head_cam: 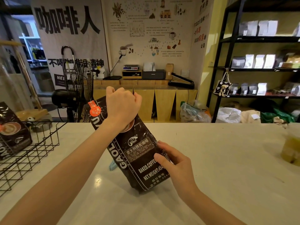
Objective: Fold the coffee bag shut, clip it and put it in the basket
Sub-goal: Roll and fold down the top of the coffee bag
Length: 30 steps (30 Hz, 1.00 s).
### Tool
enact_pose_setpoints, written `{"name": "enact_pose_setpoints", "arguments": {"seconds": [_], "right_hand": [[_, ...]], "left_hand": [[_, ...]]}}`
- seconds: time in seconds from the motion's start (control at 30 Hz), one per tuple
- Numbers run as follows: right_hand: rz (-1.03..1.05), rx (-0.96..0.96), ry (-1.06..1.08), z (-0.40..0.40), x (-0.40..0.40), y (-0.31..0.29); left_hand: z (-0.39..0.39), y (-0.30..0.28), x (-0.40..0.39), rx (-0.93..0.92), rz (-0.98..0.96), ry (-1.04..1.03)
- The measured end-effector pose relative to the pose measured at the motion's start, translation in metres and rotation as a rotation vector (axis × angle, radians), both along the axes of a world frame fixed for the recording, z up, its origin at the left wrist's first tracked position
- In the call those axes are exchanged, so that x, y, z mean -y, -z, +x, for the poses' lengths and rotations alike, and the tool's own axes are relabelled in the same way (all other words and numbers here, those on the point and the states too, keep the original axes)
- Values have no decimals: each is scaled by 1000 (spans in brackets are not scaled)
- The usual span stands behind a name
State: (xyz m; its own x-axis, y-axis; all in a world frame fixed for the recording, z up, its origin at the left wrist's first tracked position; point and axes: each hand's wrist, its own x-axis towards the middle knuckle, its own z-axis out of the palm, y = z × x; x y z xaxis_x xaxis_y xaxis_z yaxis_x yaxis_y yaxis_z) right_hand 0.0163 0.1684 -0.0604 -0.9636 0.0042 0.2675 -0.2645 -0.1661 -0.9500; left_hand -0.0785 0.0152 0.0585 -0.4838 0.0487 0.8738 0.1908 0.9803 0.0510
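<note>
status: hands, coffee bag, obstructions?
Left hand gripping the coffee bag top, right hand steadying its side. Bag tilted on counter, unclipped. Basket left, holds another bag.

The left hand [122,105] is raised, its fingers [113,91] curled closed in a fist; the right hand [176,161] is lower, fingers pinching.
</note>
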Motion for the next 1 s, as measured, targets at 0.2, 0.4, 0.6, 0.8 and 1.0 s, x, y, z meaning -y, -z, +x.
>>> {"name": "enact_pose_setpoints", "arguments": {"seconds": [0.2, 0.4, 0.6, 0.8, 1.0], "right_hand": [[20, -21, 131, 0, 7, 2], [-3, -51, 149, 3, 5, 2], [33, -63, 112, 5, 6, 5], [221, -3, -47, -14, -10, -17], [203, 74, -201, -26, -16, -35]], "left_hand": [[4, -1, -8, -22, -25, 7], [5, -2, -14, -70, -44, 6], [5, -3, -21, -87, -117, 3], [11, -7, -27, -72, -184, 40], [34, -9, -43, -97, -313, 329]]}}
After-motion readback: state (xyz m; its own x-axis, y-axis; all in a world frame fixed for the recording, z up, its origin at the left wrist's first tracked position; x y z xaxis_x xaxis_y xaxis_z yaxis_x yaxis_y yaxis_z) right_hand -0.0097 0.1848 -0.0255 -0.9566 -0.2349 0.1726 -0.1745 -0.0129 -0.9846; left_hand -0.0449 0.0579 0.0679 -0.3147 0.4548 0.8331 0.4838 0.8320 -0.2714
